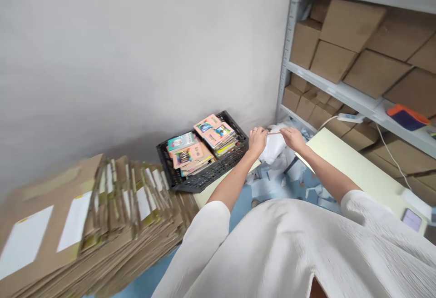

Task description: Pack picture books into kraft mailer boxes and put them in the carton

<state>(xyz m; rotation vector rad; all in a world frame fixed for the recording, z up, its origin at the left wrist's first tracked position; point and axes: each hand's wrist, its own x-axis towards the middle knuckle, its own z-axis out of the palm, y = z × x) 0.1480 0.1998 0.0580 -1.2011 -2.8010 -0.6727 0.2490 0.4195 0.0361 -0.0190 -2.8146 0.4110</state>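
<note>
Both my arms reach forward, with the hands close together beyond the crate's right end. My left hand (258, 140) has its fingers closed on one end of a thin, flat pinkish thing (274, 133). The other end is pinched in my right hand (292, 138). It shows nearly edge-on, so I cannot tell its exact kind. Just left of my left hand stands a black plastic crate (204, 177) on a pale tabletop. Stacks of small booklets (188, 155) with pink and teal covers fill it. Crumpled white plastic or paper (273, 150) lies below my hands.
Piled cardboard mailers (136, 225) with white labels occupy the left. A grey metal shelf (340, 91) of brown boxes (368, 71) rises at right. Another pale table (357, 166) there bears a phone (412, 219); a power strip (350, 117) hangs by it. White scraps litter the blue floor (265, 189).
</note>
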